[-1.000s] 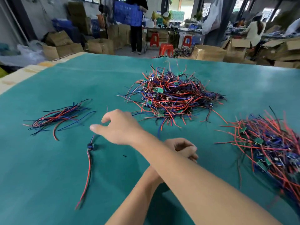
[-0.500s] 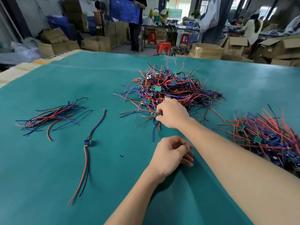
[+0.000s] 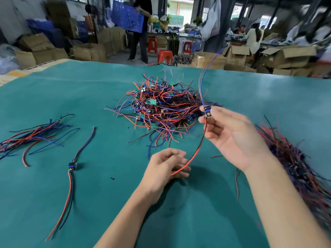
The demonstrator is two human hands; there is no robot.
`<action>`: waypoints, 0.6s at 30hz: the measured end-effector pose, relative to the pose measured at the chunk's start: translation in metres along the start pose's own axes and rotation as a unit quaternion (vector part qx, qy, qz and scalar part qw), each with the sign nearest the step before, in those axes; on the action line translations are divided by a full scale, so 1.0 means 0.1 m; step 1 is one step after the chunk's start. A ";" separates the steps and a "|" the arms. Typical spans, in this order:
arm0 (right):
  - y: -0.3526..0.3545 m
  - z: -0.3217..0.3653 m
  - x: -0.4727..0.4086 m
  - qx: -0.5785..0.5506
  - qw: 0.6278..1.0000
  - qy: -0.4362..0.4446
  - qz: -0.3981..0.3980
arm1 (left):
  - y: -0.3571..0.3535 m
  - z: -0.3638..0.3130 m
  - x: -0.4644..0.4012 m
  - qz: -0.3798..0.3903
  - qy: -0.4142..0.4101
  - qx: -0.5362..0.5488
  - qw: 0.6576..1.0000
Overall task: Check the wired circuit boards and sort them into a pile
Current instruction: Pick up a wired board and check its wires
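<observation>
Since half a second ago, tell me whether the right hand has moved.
Yes. The right hand has lifted off the middle pile's near edge, rightward, holding a wired board.

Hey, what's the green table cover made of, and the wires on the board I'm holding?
Table cover: looks like matte teal felt or cloth; soft sheen, no glare, faint creases. Wires on the board in the right hand: apparently smooth plastic-insulated, red, black and blue; they bend in springy arcs.
</observation>
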State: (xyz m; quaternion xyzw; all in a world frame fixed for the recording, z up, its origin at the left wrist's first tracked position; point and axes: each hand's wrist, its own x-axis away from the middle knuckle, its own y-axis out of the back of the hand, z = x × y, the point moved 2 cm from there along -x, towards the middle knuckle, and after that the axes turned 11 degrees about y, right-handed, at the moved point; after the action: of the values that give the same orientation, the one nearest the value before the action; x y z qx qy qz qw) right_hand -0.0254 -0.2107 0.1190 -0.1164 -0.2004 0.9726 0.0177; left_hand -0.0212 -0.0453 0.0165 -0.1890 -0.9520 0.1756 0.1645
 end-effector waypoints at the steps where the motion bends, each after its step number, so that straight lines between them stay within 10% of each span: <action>1: 0.02 -0.14 0.10 -0.020 0.999 -0.028 -0.010 | 0.00 -0.01 0.01 0.007 0.004 0.011 1.000; 8: 0.16 -0.78 0.30 0.038 0.991 -0.123 -0.032 | -0.01 0.01 0.03 0.092 0.021 -0.036 0.995; 18: 0.34 -0.85 0.27 0.094 0.992 -0.082 -0.033 | -0.02 0.08 0.06 0.003 -0.019 -0.157 0.987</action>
State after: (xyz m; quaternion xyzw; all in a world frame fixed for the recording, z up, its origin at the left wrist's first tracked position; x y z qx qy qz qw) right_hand -0.0316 -0.2066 0.0241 -0.0275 -0.1131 0.9922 0.0445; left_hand -0.0304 -0.0463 0.0116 -0.2122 -0.9702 0.0280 0.1138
